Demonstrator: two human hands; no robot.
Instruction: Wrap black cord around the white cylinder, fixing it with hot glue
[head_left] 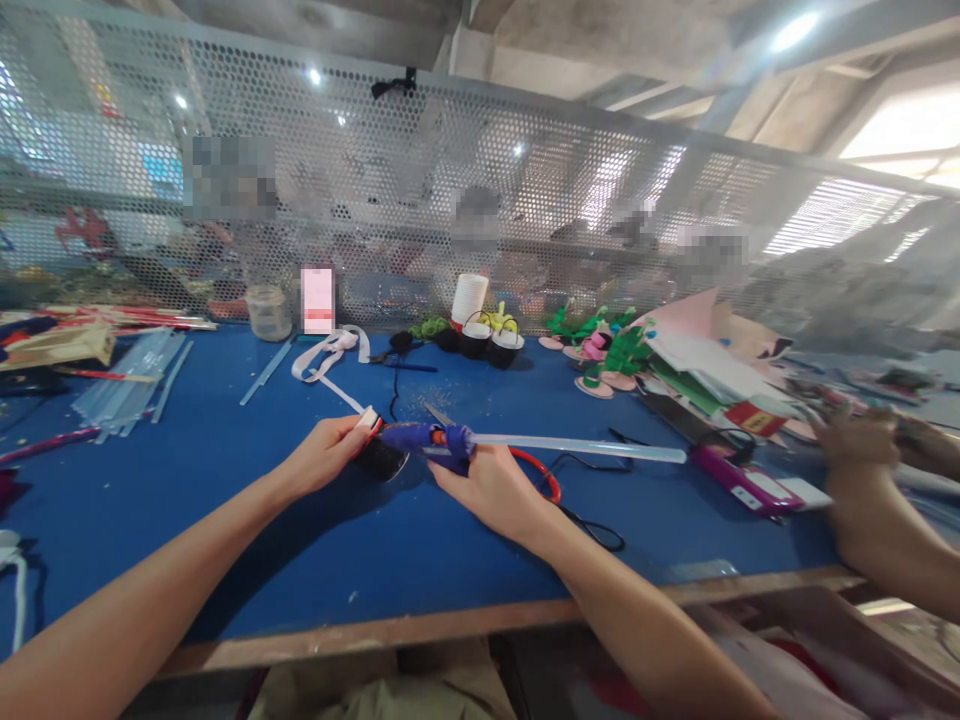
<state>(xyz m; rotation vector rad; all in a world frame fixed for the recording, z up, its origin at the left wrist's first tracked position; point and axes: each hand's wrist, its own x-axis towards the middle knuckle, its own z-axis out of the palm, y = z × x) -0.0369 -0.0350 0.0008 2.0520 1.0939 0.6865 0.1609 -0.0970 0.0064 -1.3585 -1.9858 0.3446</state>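
My left hand (330, 455) is closed on a small black bucket (384, 462) with a white band at its rim, tilted over the table. From that rim a white ribbon (341, 393) runs back to a loose coil. My right hand (491, 490) grips a blue hot glue gun (446, 443), its nozzle end at the bucket's rim; whether it touches I cannot tell. A long clear glue stick (581, 447) sticks out of the gun's back. Beneath the gun lie scissors with a red handle (546, 473), partly hidden by my right hand.
Glue sticks (127, 385) lie at left, near a jar (268, 313) and a phone (318, 300). Two small buckets (476, 341) stand by stacked white cups (470, 298). Green craft plants (626, 352), papers (712, 375) and a purple object (746, 482) lie right, beside a co-worker's hand (859, 440).
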